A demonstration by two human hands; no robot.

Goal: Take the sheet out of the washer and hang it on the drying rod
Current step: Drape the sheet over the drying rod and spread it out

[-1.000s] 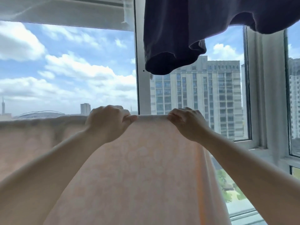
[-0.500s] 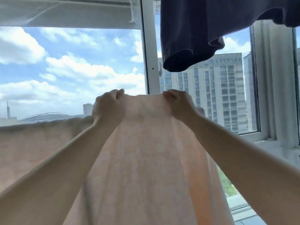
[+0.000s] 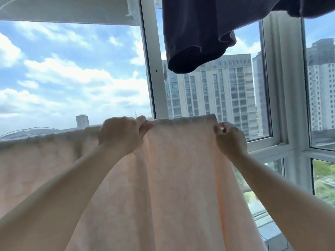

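Hands have spread apart along the top fold of the pale peach cotton sheet (image 3: pixel 181 178), flattening it. Left hand (image 3: pixel 120 134) and right hand (image 3: pixel 230 137) each pinch that fold. Hanging looks nearly finished.

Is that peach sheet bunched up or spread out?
Mostly spread: the pale peach patterned sheet hangs flat in broad panels, its top edge pinched by the left hand and right hand.

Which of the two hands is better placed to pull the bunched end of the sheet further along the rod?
Probably the right hand. It pinches the peach sheet at its free right end, with bare space beyond. The left hand grips the top fold further in, where the sheet already hangs spread.
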